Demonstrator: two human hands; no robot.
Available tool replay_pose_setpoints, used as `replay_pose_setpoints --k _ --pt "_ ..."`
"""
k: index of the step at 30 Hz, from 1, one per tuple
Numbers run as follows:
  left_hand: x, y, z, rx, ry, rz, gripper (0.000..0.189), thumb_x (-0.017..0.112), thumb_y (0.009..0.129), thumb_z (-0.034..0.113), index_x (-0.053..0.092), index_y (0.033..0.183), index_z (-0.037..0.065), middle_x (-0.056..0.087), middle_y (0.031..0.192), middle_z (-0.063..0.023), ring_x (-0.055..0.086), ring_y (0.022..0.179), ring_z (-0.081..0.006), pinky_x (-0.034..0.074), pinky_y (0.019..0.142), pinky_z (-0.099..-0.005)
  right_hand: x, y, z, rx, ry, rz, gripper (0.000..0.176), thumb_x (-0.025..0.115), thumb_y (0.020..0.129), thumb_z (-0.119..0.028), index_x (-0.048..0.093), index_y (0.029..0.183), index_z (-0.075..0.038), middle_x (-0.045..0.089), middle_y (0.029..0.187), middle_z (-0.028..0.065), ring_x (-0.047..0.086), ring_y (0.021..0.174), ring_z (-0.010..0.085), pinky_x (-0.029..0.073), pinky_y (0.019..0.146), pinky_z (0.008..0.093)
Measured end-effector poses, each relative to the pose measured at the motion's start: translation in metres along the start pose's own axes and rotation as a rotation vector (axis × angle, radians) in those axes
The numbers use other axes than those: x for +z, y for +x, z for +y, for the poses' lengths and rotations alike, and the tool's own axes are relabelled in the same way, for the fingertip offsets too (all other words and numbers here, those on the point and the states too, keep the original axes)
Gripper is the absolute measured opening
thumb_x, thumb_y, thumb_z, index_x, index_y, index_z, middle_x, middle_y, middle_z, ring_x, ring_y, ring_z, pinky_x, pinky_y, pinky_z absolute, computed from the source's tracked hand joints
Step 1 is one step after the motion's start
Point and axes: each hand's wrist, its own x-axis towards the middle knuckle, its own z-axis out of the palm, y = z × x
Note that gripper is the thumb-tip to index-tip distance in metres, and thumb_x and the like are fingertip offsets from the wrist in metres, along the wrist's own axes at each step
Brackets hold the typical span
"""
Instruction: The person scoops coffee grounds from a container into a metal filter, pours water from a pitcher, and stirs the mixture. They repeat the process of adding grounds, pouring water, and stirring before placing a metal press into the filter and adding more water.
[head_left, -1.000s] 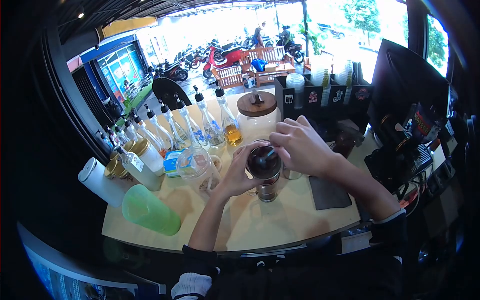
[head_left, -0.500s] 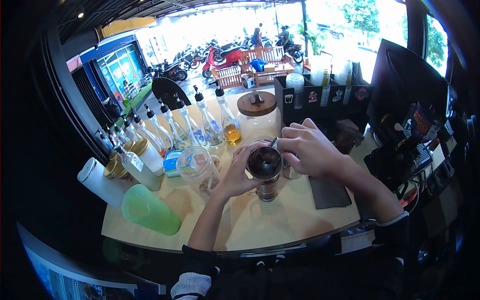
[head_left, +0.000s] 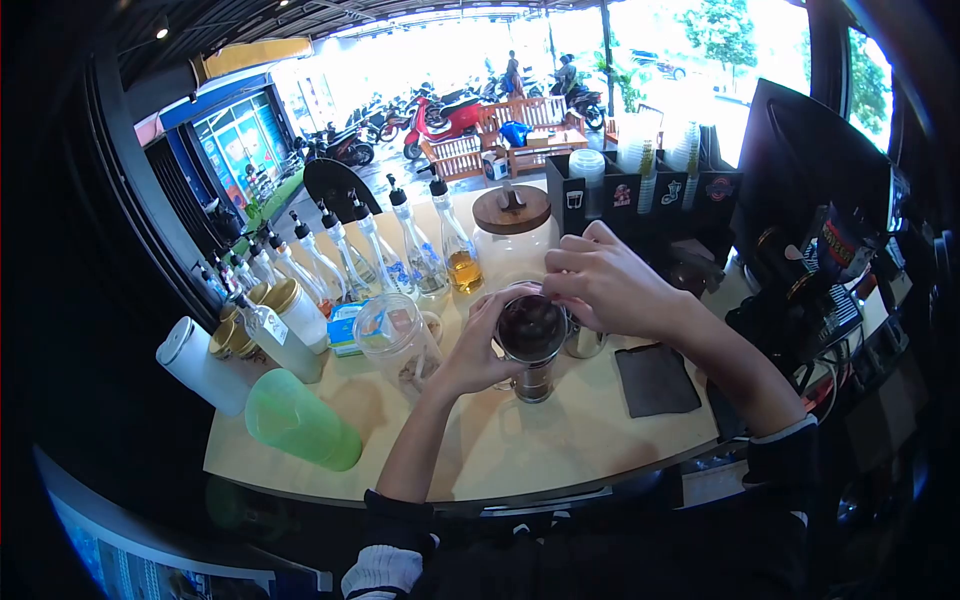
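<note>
A tall clear glass [head_left: 535, 383] of dark liquid stands on the counter in front of me. My left hand [head_left: 480, 345] is wrapped around its upper side, thumb and fingers near the rim. Over the far right of the rim is my right hand [head_left: 605, 280], fingers pinched together on a thin metal utensil that is mostly hidden by the fingers. Just behind the right hand's fingers sits a large white jar with a wooden lid [head_left: 511, 208]. A metal cup [head_left: 587, 343] stands beside the glass, partly under my right hand.
Left of the glass are a clear open jar [head_left: 392, 335], a green tumbler [head_left: 302, 420] and a row of pump bottles [head_left: 415, 250]. A dark folded cloth [head_left: 658, 382] lies at right. Behind it, a black organizer [head_left: 650, 195] holds plastic cups, near a monitor [head_left: 815, 170].
My right hand has shifted slightly left and up along the glass's rim, and the metal utensil shows less than before. My left hand keeps its hold on the glass.
</note>
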Motion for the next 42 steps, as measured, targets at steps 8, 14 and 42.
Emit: replay_pose_setpoints --k 8,14,42 --pt "-0.003 0.0 0.003 -0.013 0.04 -0.034 0.086 0.082 0.056 0.016 0.044 0.133 0.014 0.054 0.13 -0.0069 0.046 0.125 -0.0288 0.027 0.11 -0.0408 0.007 0.005 0.003 -0.043 0.028 0.009 0.011 0.068 0.075 -0.008 0.065 0.085 -0.012 0.055 0.081 0.0013 0.054 0.089 0.0177 0.036 0.081 0.0356" --pt "-0.008 0.002 0.002 0.06 0.105 -0.073 0.088 0.081 0.055 0.017 0.043 0.134 0.013 0.052 0.131 -0.0084 0.044 0.126 -0.0295 0.027 0.11 -0.0413 0.002 0.007 0.006 -0.033 0.018 -0.047 0.009 0.068 0.076 -0.009 0.064 0.084 -0.012 0.056 0.083 0.0014 0.054 0.09 0.0176 0.036 0.081 0.0358" --pt "0.023 0.002 -0.025 -0.065 -0.008 0.204 0.08 0.086 0.051 0.023 0.051 0.121 0.011 0.059 0.117 -0.0069 0.053 0.111 -0.0272 0.034 0.104 -0.0412 0.027 -0.013 0.005 0.158 0.045 -0.017 0.007 0.065 0.078 -0.012 0.064 0.085 -0.01 0.057 0.086 0.0032 0.057 0.091 0.0186 0.037 0.08 0.0357"
